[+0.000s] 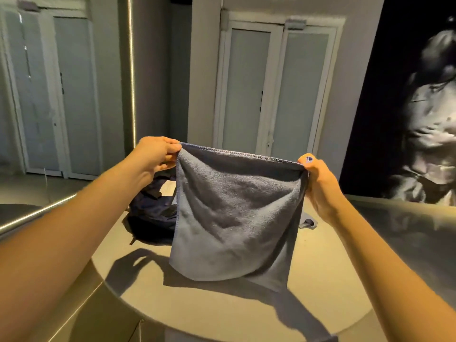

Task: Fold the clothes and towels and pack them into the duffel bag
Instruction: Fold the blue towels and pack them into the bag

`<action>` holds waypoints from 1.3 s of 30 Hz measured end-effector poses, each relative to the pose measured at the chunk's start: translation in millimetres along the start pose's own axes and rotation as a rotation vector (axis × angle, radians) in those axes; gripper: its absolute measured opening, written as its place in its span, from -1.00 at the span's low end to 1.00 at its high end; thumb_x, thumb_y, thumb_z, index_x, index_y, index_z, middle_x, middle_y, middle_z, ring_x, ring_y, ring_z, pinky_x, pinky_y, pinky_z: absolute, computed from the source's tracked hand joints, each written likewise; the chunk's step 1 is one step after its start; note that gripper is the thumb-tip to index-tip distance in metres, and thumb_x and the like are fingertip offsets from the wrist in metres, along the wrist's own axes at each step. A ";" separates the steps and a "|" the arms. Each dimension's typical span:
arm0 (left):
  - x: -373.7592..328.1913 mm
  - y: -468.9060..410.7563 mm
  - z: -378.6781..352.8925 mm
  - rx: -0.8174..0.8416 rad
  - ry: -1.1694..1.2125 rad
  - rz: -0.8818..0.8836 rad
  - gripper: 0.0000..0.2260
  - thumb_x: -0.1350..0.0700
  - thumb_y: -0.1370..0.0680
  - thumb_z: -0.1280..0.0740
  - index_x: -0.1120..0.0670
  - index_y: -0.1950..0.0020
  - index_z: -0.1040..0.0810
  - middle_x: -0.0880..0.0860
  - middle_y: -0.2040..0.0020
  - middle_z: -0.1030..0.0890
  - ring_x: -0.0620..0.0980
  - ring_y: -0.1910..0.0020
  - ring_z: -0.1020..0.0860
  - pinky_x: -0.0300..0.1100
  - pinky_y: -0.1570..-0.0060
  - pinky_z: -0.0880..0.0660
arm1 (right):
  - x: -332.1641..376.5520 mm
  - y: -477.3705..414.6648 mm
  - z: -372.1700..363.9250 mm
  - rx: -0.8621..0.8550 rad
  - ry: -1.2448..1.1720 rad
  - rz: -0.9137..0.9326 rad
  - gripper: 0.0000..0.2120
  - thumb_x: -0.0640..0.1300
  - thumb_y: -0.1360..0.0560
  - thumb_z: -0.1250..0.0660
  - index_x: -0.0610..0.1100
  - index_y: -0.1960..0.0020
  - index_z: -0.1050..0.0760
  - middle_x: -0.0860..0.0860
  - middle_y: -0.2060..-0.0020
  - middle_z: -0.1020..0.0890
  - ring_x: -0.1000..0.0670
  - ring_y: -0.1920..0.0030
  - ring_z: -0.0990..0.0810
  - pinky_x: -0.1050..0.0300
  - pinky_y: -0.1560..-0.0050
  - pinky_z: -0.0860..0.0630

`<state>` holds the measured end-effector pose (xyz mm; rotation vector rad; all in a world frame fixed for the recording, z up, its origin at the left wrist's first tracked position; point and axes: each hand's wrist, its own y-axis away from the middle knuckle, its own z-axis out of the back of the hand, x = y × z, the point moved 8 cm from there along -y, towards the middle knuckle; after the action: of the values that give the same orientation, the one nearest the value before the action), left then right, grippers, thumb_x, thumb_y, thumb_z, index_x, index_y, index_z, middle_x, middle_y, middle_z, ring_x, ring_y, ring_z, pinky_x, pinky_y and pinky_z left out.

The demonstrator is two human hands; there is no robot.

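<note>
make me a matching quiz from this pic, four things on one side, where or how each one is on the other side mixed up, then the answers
1 grey towel
2 duffel bag
3 left hand
4 right hand

a pinches the towel's top right corner
b lies on the table, behind the towel's left edge
c hangs in the air, held by its top corners
d pinches the towel's top left corner

Pairs: 1-c, 2-b, 3-d, 4-a

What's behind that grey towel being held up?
A dark bag on the table peeks out at its left edge, a grey cloth scrap at its right. The towel hides the rest.
</note>
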<state>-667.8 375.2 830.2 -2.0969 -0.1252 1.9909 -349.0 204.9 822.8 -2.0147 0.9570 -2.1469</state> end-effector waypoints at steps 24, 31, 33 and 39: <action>-20.2 7.8 31.6 0.014 0.021 -0.092 -0.91 0.32 -0.60 -0.37 0.20 -0.03 -0.67 0.15 0.01 -0.68 0.07 0.01 -0.66 -0.10 0.02 -0.62 | 52.5 8.3 12.6 0.067 0.539 0.048 -0.84 -0.32 -0.55 -0.40 -0.09 0.08 -0.66 -0.03 0.15 -0.71 -0.02 0.10 -0.68 0.32 0.34 -0.58; 12.6 -6.0 33.3 0.024 0.068 -0.054 -0.90 0.32 -0.61 -0.37 0.20 -0.05 -0.66 0.15 0.01 -0.68 0.09 0.01 -0.66 -0.09 0.03 -0.62 | 57.0 16.9 4.4 -0.053 0.617 0.307 -0.89 -0.20 -0.59 -0.38 -0.01 0.00 -0.64 0.18 0.15 -0.66 0.13 0.12 -0.65 0.48 0.28 -0.51; 26.5 -11.3 34.5 0.030 0.080 -0.032 -0.89 0.32 -0.60 -0.37 0.17 0.00 -0.66 0.15 0.01 -0.68 0.08 0.04 -0.65 -0.08 0.02 -0.61 | 49.0 19.5 -0.6 -0.006 0.564 0.310 -0.86 -0.19 -0.59 -0.38 0.04 0.01 -0.63 0.18 0.11 -0.68 0.14 0.06 -0.67 0.45 0.19 -0.55; 60.4 -22.2 23.4 0.031 0.105 0.012 -0.86 0.35 -0.61 -0.33 0.17 0.02 -0.65 0.13 0.06 -0.66 0.06 0.06 -0.62 -0.08 -0.04 -0.60 | 21.1 11.5 1.4 0.056 0.486 0.229 -0.89 -0.21 -0.51 -0.47 -0.05 -0.01 -0.65 0.08 0.09 -0.73 0.03 0.01 -0.70 0.18 0.04 -0.66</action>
<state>-684.8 413.3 775.9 -2.1817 -0.0622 1.8724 -355.2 185.9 836.2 -1.2984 1.0932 -2.5374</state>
